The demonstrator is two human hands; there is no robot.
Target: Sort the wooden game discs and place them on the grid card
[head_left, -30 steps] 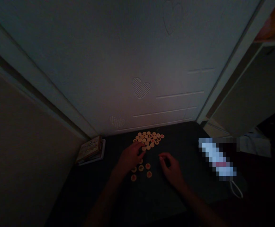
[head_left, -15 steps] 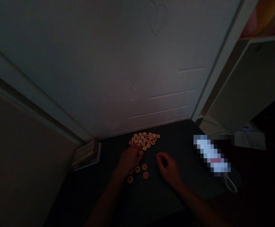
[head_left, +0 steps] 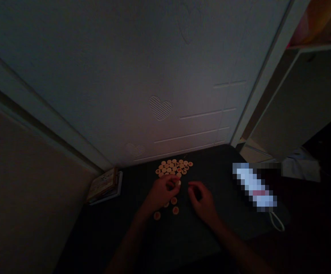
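Note:
Pinched upright between the thumb and fingertips of my left hand (head_left: 161,192) is a small pale wooden disc (head_left: 178,183). This hand is over the dark tabletop, just in front of a cluster of round wooden discs (head_left: 169,166), some plain and some with dark or red pictures. Below it lie several discs with pictures, among them one with a red mark (head_left: 176,210) and another reddish one (head_left: 157,215); my left hand partly hides others. To the right, my right hand (head_left: 203,199) has its fingers curled and thumb and forefinger tips together, with no disc showing in them.
A dark table (head_left: 225,236) stands against a pale panel with carved hearts (head_left: 161,108). A stack of books or boxes (head_left: 104,185) sits at the left edge. On the right lies a blurred white object (head_left: 255,186) with a cord loop (head_left: 277,222). The light is dim.
My left hand has moved right from the front of the cluster, and a disc now shows pinched in its fingertips. My right hand has hardly moved.

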